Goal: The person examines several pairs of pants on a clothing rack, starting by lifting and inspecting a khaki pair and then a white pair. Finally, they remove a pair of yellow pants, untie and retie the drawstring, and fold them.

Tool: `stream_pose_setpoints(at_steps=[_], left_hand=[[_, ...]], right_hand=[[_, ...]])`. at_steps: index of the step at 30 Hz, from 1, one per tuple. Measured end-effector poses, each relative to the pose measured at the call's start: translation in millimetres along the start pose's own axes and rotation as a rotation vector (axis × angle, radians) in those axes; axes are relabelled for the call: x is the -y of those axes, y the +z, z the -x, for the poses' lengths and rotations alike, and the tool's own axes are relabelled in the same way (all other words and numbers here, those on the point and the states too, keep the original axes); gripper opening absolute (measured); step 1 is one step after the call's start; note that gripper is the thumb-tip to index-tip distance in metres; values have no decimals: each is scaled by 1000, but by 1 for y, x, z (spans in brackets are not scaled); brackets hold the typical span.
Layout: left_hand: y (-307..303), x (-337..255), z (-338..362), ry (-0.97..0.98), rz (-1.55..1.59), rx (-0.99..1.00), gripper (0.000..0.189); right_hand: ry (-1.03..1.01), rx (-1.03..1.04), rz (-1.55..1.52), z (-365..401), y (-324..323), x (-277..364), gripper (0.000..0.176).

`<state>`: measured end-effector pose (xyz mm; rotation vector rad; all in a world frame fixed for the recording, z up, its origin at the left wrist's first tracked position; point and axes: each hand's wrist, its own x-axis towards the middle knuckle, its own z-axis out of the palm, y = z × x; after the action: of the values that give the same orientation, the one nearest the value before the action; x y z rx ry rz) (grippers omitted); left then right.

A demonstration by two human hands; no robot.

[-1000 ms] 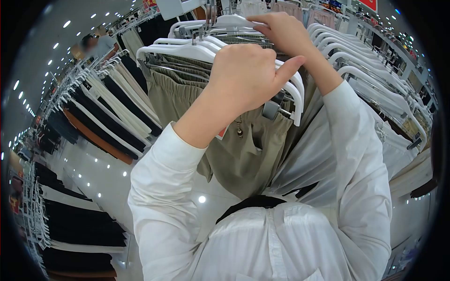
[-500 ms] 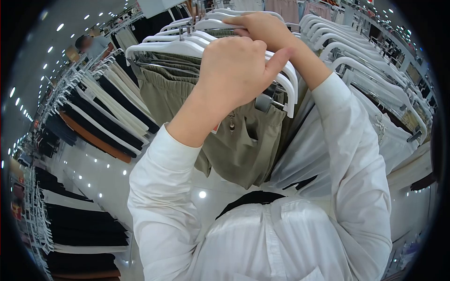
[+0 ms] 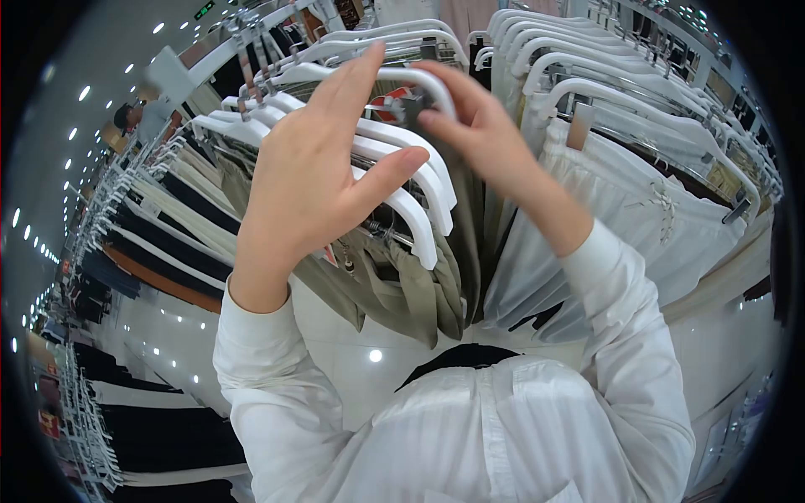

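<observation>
My left hand (image 3: 314, 168) lies over the front white hangers (image 3: 415, 222), its fingers stretched out and its thumb apart. Olive-green shorts (image 3: 390, 285) hang below it from clips, bunched and partly hidden. The thumb and forefinger of my right hand (image 3: 482, 130) curve around the end of a white hanger (image 3: 436, 84) farther back. Beside that grip are a dark clip and a red-and-white tag (image 3: 390, 102). Part of the hanger is behind my left hand.
White shorts (image 3: 620, 201) hang on a row of white hangers to the right. Racks of dark, cream and brown garments (image 3: 168, 277) stand at the left. A person (image 3: 151, 117) is in the far left background. The floor (image 3: 344, 386) is shiny.
My left hand has moved left and its closed fingers have straightened. My right hand has come down and nearer. The front hangers have shifted left and swung at an angle with the olive shorts.
</observation>
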<state>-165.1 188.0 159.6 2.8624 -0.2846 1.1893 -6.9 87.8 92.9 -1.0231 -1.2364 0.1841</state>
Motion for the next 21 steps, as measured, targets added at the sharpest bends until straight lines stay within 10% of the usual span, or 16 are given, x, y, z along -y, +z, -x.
stream_pose_setpoints(at_steps=[9, 13, 18, 21], left_hand=[[-2, -1, -14, -13, -47, 208, 43], [0, 2, -11, 18, -68, 182, 43], [-1, 3, -11, 56, -155, 187, 45], [-2, 1, -7, -23, -104, 207, 47]], right_hand=[[104, 101, -435, 40, 6, -8, 53], [-63, -406, 357, 43, -8, -49, 60], [67, -587, 391, 25, -5, -100, 49], [437, -155, 183, 38, -4, -97, 32]])
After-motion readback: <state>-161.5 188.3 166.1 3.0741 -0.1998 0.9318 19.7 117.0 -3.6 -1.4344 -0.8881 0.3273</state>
